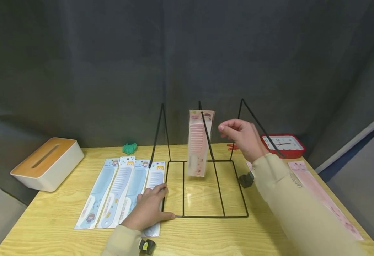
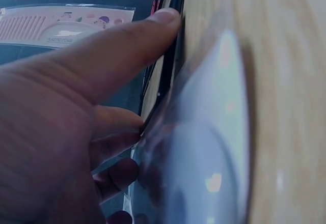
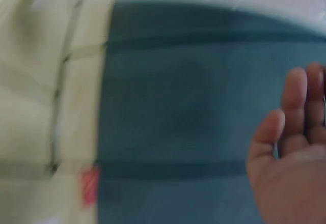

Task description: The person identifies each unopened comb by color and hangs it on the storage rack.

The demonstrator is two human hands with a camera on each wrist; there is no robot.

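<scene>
A black wire display rack [image 1: 206, 217] with several upright hooks stands on the table. My left hand [image 1: 148, 208] holds the front left corner of its base, thumb on the front wire and fingers along the side wire. In the left wrist view the thumb [image 2: 165, 18] lies against the black wire. From the middle hook hangs a packaged pink comb [image 1: 196, 142], its pack facing me. Just to the right of it, my right hand [image 1: 242, 137] is raised with loosely bent fingers and holds nothing. Several packaged blue combs [image 1: 102, 188] lie beside the left hand, one partly under it.
At the far left is a white tissue box [image 1: 55, 169] with a wooden lid. A green bundle [image 1: 129, 148] lies near the back edge. On the right are a red clock [image 1: 284, 145], small red pieces [image 1: 233, 146] and a pink comb pack [image 1: 321, 195], partly behind my sleeve.
</scene>
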